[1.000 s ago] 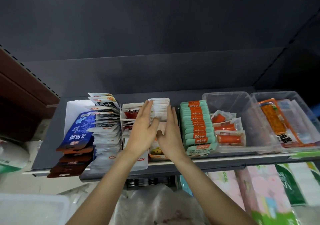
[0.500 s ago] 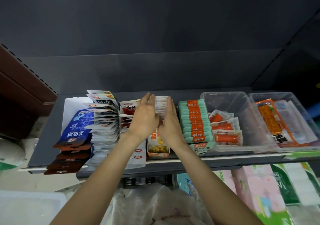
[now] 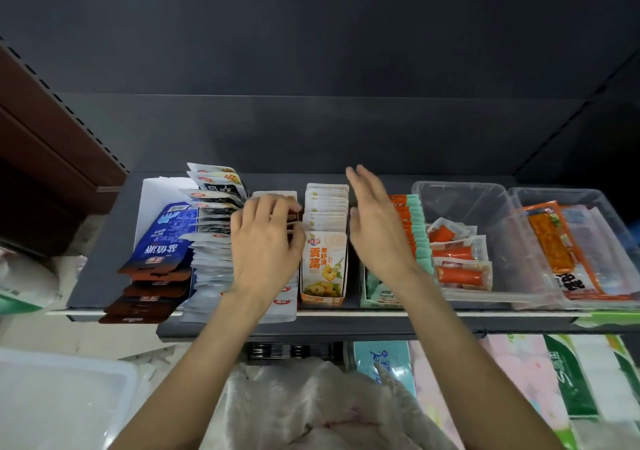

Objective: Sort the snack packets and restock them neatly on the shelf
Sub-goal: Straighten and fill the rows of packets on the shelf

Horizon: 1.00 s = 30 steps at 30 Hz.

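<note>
A row of white and orange snack packets stands in an orange display box in the middle of the dark grey shelf. My left hand rests just left of that row, with its fingertips curled onto the white and red packets of the neighbouring row. My right hand hovers flat and open just right of the box, holding nothing. It partly covers the row of orange and teal packets behind it.
Blue and brown packets and white packets fill the shelf's left end. Two clear bins hold orange sausage packs and a flat orange pack. Tissue packs and a plastic bag lie below.
Both hands have come off the middle row and moved apart: the left onto the row to the left, the right out to the right side. The front packet of the middle row now shows.
</note>
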### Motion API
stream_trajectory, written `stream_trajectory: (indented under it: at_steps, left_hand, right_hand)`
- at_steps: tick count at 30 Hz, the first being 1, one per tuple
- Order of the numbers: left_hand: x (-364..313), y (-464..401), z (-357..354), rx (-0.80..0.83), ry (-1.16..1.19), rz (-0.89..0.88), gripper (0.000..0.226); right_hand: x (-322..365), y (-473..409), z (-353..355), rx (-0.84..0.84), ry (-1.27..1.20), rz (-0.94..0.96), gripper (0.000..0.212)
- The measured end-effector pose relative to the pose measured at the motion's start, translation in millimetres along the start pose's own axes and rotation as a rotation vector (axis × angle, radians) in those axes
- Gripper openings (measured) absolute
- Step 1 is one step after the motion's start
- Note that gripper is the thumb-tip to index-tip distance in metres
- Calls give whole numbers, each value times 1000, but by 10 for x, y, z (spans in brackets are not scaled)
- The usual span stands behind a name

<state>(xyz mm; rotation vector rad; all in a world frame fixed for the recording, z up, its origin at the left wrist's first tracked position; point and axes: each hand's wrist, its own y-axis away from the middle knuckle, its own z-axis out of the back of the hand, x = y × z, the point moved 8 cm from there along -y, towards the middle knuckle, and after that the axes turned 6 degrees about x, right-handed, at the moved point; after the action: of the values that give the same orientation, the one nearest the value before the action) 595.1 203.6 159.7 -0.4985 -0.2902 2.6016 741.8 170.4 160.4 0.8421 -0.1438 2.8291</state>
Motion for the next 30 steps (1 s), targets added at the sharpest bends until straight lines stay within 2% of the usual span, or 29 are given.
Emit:
stream_trajectory:
  at_steps: [3,6,11,16,18,20,21,23,26,30]
  left_hand:
    - [62,151,-148,54,-88,1,26]
    - [41,179,-344,148,-147,7,30]
    - [20,114,-485,191,-170,26,33]
    - [-7,59,-426,102,-183,34,33]
    - [-17,44,-394,60,-173,21,37]
    - [-13,35,-367,29,-142,-8,37]
    - [1,28,-353,16,-126,-23,35]
    - [38,4,-334,-5,-107,-56,24]
    - [57,-66,-320,-22,-113,-101,7]
    - [17,-115,-369,-4,-126,-131,6]
  right_hand:
    - [-52,-147,64,-22,290,73,51]
    - [-110,-277,-22,-1,489,100,46]
    - [-175,-327,-81,30,497,115,41]
    - [-132,-272,-63,13,493,153,42]
    - [-32,-150,45,-73,476,192,32]
    - [92,55,121,-164,467,253,12]
    - [140,159,96,-175,481,285,6]
    - [162,316,-42,-138,532,307,6]
    - [52,357,-228,-57,645,201,12]
    - [15,269,-277,-27,686,94,15]
